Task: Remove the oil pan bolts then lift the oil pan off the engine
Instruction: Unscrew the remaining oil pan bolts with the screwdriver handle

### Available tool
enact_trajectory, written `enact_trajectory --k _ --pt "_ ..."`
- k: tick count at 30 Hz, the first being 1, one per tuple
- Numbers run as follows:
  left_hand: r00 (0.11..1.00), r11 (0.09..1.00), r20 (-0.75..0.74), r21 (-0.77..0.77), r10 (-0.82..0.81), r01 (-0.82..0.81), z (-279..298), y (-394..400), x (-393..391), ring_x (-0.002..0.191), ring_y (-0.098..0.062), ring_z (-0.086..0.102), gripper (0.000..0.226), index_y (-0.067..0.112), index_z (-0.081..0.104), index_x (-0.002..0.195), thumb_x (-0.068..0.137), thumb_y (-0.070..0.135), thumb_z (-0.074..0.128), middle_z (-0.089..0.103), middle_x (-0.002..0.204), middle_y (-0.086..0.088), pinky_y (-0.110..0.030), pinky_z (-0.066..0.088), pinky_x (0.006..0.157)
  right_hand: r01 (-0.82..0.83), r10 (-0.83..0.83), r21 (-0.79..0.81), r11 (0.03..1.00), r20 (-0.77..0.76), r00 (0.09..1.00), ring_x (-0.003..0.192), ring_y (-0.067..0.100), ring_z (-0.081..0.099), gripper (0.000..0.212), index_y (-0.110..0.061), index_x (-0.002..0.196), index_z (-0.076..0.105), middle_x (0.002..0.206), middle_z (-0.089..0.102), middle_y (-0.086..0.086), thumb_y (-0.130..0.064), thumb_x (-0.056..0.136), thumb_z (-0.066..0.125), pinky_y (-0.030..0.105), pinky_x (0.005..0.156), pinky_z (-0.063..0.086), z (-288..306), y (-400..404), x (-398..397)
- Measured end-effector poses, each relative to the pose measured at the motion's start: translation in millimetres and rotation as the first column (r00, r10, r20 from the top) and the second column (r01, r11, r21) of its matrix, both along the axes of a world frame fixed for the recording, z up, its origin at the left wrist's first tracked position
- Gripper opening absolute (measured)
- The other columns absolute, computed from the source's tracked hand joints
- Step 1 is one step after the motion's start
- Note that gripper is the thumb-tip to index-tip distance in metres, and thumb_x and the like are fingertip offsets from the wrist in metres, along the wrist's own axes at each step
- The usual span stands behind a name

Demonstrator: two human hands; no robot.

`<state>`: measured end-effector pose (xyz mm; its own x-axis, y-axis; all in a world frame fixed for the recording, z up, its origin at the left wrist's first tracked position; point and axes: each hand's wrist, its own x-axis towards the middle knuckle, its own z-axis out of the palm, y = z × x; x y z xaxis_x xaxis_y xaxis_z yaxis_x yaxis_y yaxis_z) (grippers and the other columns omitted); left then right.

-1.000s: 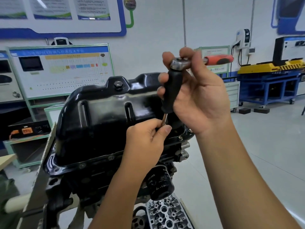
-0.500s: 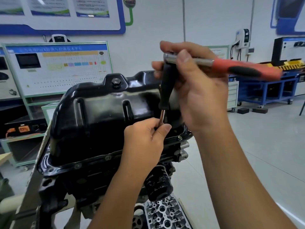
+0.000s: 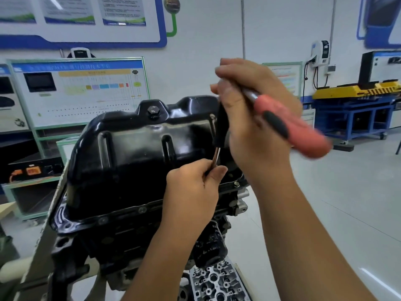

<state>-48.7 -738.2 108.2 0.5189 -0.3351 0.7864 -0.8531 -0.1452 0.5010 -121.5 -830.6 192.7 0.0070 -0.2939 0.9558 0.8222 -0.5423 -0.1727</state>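
I am partway through the bolts. The oil pan (image 3: 138, 157) sits on the engine (image 3: 130, 242) in front of me, its rim seated all round, so the lift is not yet due.

My right hand (image 3: 258, 127) is wrapped around the head end of the ratchet (image 3: 288, 124), whose red and black handle sticks out to the right, blurred. A black extension (image 3: 221, 127) drops from under that grip toward the right end of the pan's rim. My left hand (image 3: 193, 192) pinches the thin metal shaft (image 3: 216, 158) below the extension between thumb and fingers, steadying it. My left hand hides the socket and the bolt under it, so I cannot tell how far that bolt has come out.

I judge the next move to be more turns on this bolt, with the shaft kept straight so the socket does not slip off, then on to the next one along the rim.

By my count there are one pan, one ratchet and one extension. I can make out three or so bolts along the near rim (image 3: 142, 210) and one at the right corner (image 3: 237, 184); any others are hidden. One large plug (image 3: 153, 111) sits on the pan's far top edge. One black oil filter (image 3: 211, 246) hangs low on the engine, and one cylinder head (image 3: 217, 283) lies below it.
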Motion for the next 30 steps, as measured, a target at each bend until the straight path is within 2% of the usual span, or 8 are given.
enact_trajectory --k 2,5,7,10,13,15,19,30 --pt "1.000 1.000 -0.004 -0.003 -0.020 0.020 -0.1 0.7 1.4 0.044 -0.009 0.035 0.036 0.023 0.056 0.063 0.095 0.031 0.072 0.040 0.047 0.010 -0.014 0.029 0.045 -0.119 0.120 0.090 0.989 -0.016 0.993 0.087 0.030 0.073 0.011 -0.006 0.103 0.071 0.104 0.073 0.008 -0.005 0.100 0.060 0.046 0.079 0.060 -0.6 5.4 1.4" --pt "0.994 0.995 -0.043 0.022 -0.096 0.097 0.6 3.5 4.1 0.044 -0.008 0.032 0.031 0.017 0.061 0.068 0.098 0.026 0.068 0.037 0.046 0.010 -0.016 0.026 0.045 -0.727 0.808 0.438 0.529 0.000 0.589 0.074 0.027 0.070 0.017 -0.013 0.094 0.066 0.101 0.075 0.015 -0.015 0.104 0.052 0.036 0.067 0.053 6.7 5.0 -6.9" --pt "0.995 0.994 -0.045 0.051 -0.091 0.093 0.6 4.5 4.5 0.044 -0.008 0.032 0.029 0.015 0.063 0.071 0.098 0.027 0.067 0.038 0.047 0.009 -0.019 0.026 0.045 -0.756 0.879 0.509 0.412 -0.001 0.478 0.075 0.026 0.070 0.013 -0.015 0.092 0.067 0.102 0.076 0.016 -0.018 0.099 0.056 0.034 0.067 0.053 7.5 -1.9 -11.1" --pt "0.998 0.999 -0.037 0.018 -0.045 0.045 -1.1 3.8 2.6 0.041 -0.009 0.035 0.024 0.018 0.068 0.073 0.096 0.027 0.070 0.040 0.044 0.010 -0.016 0.028 0.044 -0.614 0.687 0.390 0.686 -0.069 0.723 0.078 0.029 0.072 0.015 -0.015 0.091 0.075 0.101 0.077 0.015 -0.009 0.097 0.062 0.037 0.069 0.058 7.4 -2.4 -13.9" --pt "0.999 1.000 -0.038 -0.016 -0.014 0.013 -2.9 2.9 -0.1 0.040 -0.009 0.037 0.020 0.022 0.070 0.074 0.094 0.026 0.074 0.042 0.044 0.012 -0.013 0.028 0.043 -0.058 0.067 0.106 0.993 -0.081 0.995 0.085 0.027 0.076 0.012 -0.012 0.101 0.075 0.096 0.077 0.010 -0.004 0.094 0.069 0.040 0.080 0.061 2.7 0.0 -11.6" --pt "0.999 1.000 -0.034 -0.012 -0.012 0.012 -3.1 2.7 0.3 0.041 -0.010 0.036 0.022 0.021 0.069 0.073 0.093 0.026 0.074 0.042 0.044 0.012 -0.014 0.028 0.043 -0.208 0.228 0.225 0.952 -0.066 0.971 0.083 0.028 0.074 0.013 -0.016 0.102 0.071 0.098 0.077 0.013 -0.005 0.095 0.068 0.044 0.081 0.060 2.4 3.1 -11.5" --pt "0.997 0.997 -0.048 0.058 -0.053 0.055 -2.1 4.5 2.6 0.042 -0.009 0.035 0.025 0.024 0.063 0.073 0.095 0.035 0.068 0.042 0.046 0.011 -0.019 0.028 0.044 -0.694 0.845 0.549 0.466 -0.043 0.533 0.065 0.018 0.063 0.011 -0.023 0.091 0.058 0.090 0.076 0.004 -0.033 0.092 0.061 0.034 0.069 0.045 15.8 3.1 -22.3" --pt "0.998 0.999 -0.052 -0.036 0.037 -0.039 -6.8 0.7 -0.2 0.040 -0.011 0.034 0.037 0.021 0.053 0.063 0.096 0.028 0.070 0.043 0.046 0.010 -0.023 0.029 0.042 -0.785 0.840 0.383 0.487 0.039 0.541 0.092 0.030 0.073 0.022 -0.006 0.090 0.072 0.103 0.073 0.014 -0.024 0.081 0.064 0.043 0.094 0.057 4.5 16.8 -5.9"
